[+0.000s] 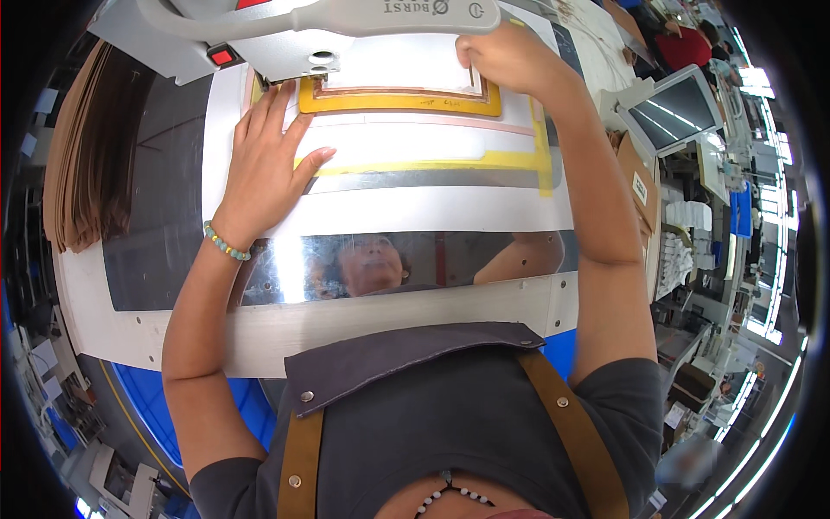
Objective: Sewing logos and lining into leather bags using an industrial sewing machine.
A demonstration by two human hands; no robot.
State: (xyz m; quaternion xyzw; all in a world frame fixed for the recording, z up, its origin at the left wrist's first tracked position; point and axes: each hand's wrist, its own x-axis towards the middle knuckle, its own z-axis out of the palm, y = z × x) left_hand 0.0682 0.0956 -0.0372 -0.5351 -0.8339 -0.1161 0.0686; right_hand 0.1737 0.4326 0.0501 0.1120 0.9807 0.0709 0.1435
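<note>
L hand (264, 164) lies flat, fingers spread, pressing the white sheet (389, 138) onto the machine bed (415, 212). R hand (506, 56) pinches the white panel (398, 76) at its far right corner, inside the yellow frame (399, 102). I judge it thin, floppy, light; best held by edges. Machine head (346, 17) overhangs, crowding access. Brown stack (86, 156) sits to my left, screen (679, 108) on the right.

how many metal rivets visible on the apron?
4. Upper-left metal rivet on the grey apron flap, lower-left rivet on the left brown strap, two at the right strap. Others may be hidden.
</note>
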